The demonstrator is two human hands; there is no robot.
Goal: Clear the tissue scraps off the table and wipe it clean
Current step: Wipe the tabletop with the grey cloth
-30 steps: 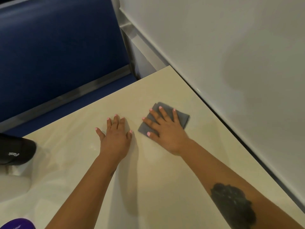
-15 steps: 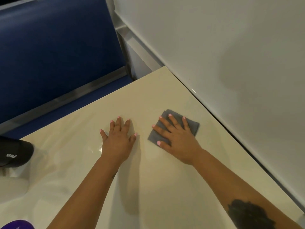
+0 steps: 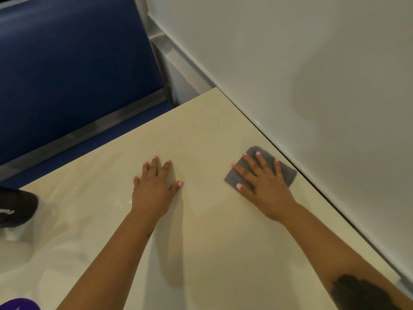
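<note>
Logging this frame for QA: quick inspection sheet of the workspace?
Surface: glossy cream table, no tissue scraps seen.
Job's things: folded grey wiping cloth flat near the table's wall-side edge.
Clutter: black object with white lettering at left edge; purple object at bottom left, cut off.
Grippers: right hand spread flat on the cloth; left hand flat on bare table, fingers empty.
Cables: nothing seen.
Surroundings: white wall panel on the right; blue padded bench seat beyond the table.
</note>
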